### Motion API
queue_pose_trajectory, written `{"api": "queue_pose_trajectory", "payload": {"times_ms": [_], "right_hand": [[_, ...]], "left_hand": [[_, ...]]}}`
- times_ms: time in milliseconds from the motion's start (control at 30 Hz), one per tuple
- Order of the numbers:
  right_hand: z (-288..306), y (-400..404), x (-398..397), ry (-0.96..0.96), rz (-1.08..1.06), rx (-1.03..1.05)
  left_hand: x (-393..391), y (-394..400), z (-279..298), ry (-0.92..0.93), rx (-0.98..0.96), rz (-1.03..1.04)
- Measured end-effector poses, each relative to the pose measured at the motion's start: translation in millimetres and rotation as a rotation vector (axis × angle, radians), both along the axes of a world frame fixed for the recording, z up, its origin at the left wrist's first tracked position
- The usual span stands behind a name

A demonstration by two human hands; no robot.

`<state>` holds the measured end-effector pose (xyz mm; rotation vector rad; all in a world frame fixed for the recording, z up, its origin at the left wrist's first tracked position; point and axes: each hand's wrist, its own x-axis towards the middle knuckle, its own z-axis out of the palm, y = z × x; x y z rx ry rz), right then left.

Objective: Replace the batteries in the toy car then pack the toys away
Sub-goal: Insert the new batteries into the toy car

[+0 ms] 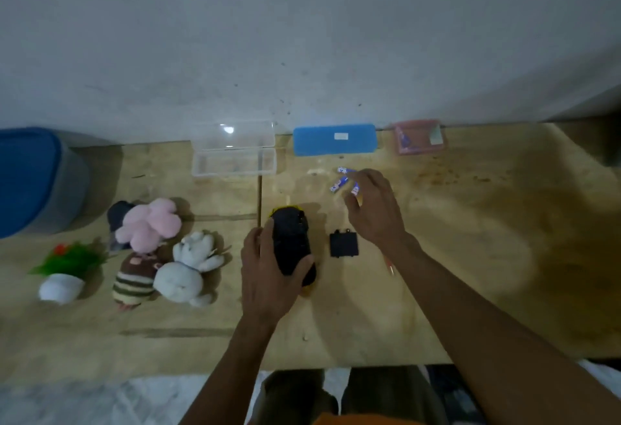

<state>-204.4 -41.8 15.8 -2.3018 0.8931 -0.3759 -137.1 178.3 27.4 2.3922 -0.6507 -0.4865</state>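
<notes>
The toy car [291,240] lies upside down on the wooden table [470,240], its black underside up and yellow body showing at the edges. My left hand [268,273] grips it from the left side. Its black battery cover [344,244] lies loose to the right of it. Several blue-and-white batteries [342,180] lie further back. My right hand [374,209] hovers over them with fingers spread, one battery [355,189] right at its fingertips; whether it is held is unclear.
Plush toys lie at left: a pink one [151,223], a white one [188,270], a striped brown one [134,278], plus a small fake plant [67,270]. A clear open box [235,156], blue case [334,140], pink box [420,137] line the wall. A blue-lidded bin [33,179] stands far left.
</notes>
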Motion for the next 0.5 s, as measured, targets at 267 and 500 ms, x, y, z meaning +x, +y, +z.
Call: {"api": "queue_pose_trajectory", "payload": {"times_ms": [267,500], "right_hand": [[-56.1,-31.5,30.4,0.301,0.346,-0.244],[-85.9,-39.1,42.1,0.172,0.353,-0.371]], "left_hand": [[-9.8,1.0,-34.6,0.082,0.068,0.005],[1.9,-8.8,-41.8,0.013,0.018,-0.061]]}}
